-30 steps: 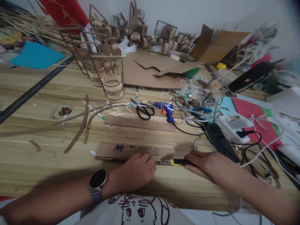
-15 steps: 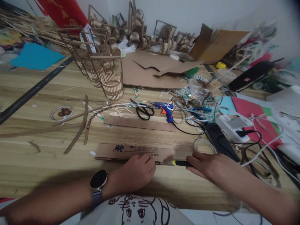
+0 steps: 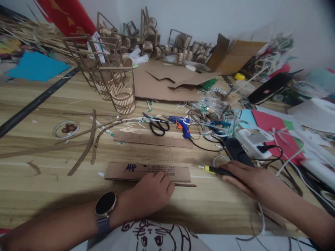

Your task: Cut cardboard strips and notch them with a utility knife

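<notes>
My left hand has its fingers curled and presses down on a brown cardboard piece with printing and blue pen marks. A thin cardboard strip pokes out along its near edge, to the right of my fingers; how far it runs beneath my hand is hidden. In my right hand is a black and yellow utility knife. Its blade points left and stands apart from the cardboard, just past the right end. A roll of tape lies behind my right hand, partly covered.
Behind the cardboard lie black scissors, a blue glue gun and another cardboard strip. A small slatted basket stands back left. On the right are a dark phone, a power strip and loose cables.
My right hand has drawn the knife to the right and away from the cardboard edge. The thin strip now shows along that edge. My left hand stays on the cardboard.
</notes>
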Motion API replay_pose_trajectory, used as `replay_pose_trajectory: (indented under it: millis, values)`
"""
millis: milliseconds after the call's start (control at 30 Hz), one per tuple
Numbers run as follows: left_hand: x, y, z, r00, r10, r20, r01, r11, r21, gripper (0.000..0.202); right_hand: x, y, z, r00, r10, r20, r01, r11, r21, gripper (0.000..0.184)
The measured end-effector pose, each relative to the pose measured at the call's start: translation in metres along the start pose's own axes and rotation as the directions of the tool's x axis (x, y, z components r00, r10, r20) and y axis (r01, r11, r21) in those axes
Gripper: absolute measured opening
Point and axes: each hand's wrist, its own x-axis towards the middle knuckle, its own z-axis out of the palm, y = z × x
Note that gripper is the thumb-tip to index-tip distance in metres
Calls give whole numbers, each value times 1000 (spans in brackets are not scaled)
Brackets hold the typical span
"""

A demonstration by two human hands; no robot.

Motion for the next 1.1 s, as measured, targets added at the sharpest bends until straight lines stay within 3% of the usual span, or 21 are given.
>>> replay_pose_trajectory:
  millis: [133,200,233,267,333,400,433,467,500,600,667,800,933,967,1033,1100]
  values:
    - [-1,-2,-26,993,-16,-114,11,999,-38,13,49,-29,11,996,25,-84,-25,1000,2,44]
    - [-2,-9,-41,971,-154,-183,117,974,-196,15,77,-43,27,993,-2,-121,2,1000,1,44]
    - [-1,-14,-47,932,-289,-217,204,917,-344,14,90,-50,35,990,-16,-141,15,1000,-6,43]
    - [0,-20,-52,870,-439,-225,267,803,-533,13,102,-56,42,986,-23,-163,22,1000,-14,42]
    - [4,-35,-57,715,-696,-69,313,406,-859,13,120,-69,49,987,-37,-156,37,999,1,41]
    - [9,-50,-55,556,-830,44,141,42,-989,17,130,-82,47,981,-30,-189,46,996,81,38]
    - [13,-56,-52,507,-854,118,29,-120,-992,16,133,-90,44,977,-23,-214,59,984,167,34]
    - [16,-62,-48,485,-850,205,-75,-274,-959,16,134,-99,41,973,-13,-230,80,955,286,30]
    - [19,-66,-45,477,-836,271,-148,-381,-913,15,135,-108,38,973,-3,-230,106,894,434,26]
    - [30,-74,-35,436,-848,302,-233,-430,-872,16,135,-135,36,999,15,-52,36,542,839,31]
    - [35,-77,-30,406,-857,317,-281,-447,-849,16,136,-150,39,998,-1,68,-64,295,953,41]
    - [36,-76,-23,429,-842,327,-268,-465,-844,18,140,-159,44,984,36,177,-174,-65,983,52]
    - [18,-64,-14,466,-818,336,-172,-456,-873,26,143,-142,41,961,198,192,-142,-240,960,48]
    - [12,-59,-12,503,-783,366,-130,-488,-863,30,143,-137,41,956,227,184,-124,-254,959,48]
    - [3,-51,-9,664,-590,459,47,-579,-814,38,144,-128,41,951,257,171,-103,-260,960,49]
    - [0,-45,-7,744,-449,495,164,-595,-787,43,145,-123,44,947,270,173,-103,-256,961,50]
